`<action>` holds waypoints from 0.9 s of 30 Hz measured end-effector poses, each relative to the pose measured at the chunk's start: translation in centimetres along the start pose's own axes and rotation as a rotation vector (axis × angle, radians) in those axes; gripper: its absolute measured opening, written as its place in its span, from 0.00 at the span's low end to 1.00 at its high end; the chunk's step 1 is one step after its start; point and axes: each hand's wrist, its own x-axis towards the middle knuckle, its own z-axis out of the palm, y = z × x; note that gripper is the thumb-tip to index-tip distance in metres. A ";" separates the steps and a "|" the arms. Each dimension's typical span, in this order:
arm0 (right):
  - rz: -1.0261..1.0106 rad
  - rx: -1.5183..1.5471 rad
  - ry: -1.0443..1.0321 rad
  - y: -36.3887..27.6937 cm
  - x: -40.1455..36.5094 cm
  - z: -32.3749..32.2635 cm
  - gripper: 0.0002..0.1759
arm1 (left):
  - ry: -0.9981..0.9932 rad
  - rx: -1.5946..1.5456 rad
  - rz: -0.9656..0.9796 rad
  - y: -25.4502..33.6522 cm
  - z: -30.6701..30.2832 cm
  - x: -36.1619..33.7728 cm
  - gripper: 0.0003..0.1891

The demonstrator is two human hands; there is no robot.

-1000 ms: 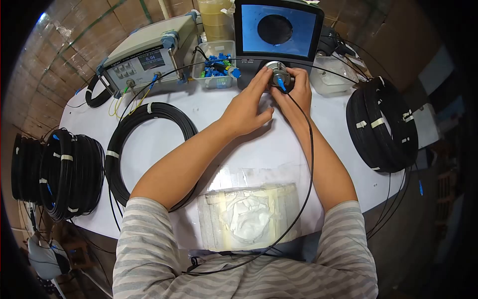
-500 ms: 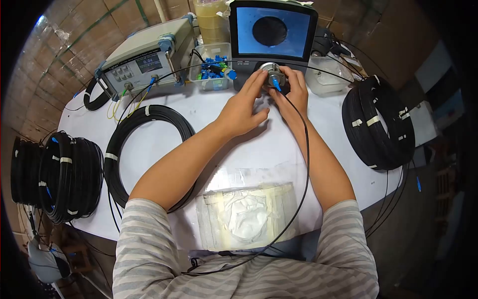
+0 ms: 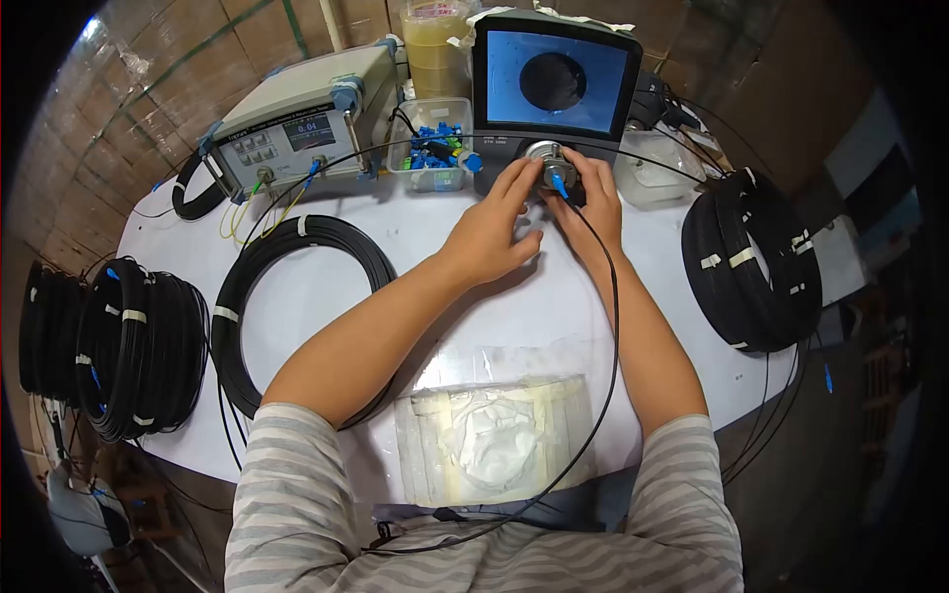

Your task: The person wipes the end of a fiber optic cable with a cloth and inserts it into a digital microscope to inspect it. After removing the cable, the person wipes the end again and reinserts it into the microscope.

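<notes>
Cardboard [image 3: 272,44] lines the background, and on the white table [image 3: 474,321] before it the scope's screen [image 3: 554,84] shows a dark disc on blue. Just below the screen is the metal mount [image 3: 546,151], with the blue plug [image 3: 559,185] at its front; how deep it sits I cannot tell. Both my hands are close together around the mount, not clasping each other. My left hand [image 3: 486,237] has its fingertips at the mount's left side, thumb spread clear; my right hand [image 3: 593,203] curves about the other side, and how firmly it grips I cannot tell.

As I judge it, this is a moment for small, light finger movements, with the plug square to the mount and my eyes on the disc. Its cable [image 3: 615,326] loops down past my right forearm and over the white pad [image 3: 499,445] towards my lap; leaving that loop slack should spare the plug a sideways pull. Another black cable [image 3: 395,145] crosses just above my fingers, easily snagged.
</notes>
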 end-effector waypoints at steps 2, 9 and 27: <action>0.027 0.012 -0.013 0.2 -0.4 0.0 0.41 | -0.009 0.000 -0.005 0.0 -0.1 0.0 0.53; 0.152 0.028 -0.028 0.0 -1.0 -0.5 0.48 | -0.020 -0.036 -0.111 -0.4 -0.1 0.0 0.55; 0.016 0.027 0.060 -0.6 -1.8 -0.6 0.41 | -0.070 0.181 -0.021 -2.1 0.2 -0.3 0.47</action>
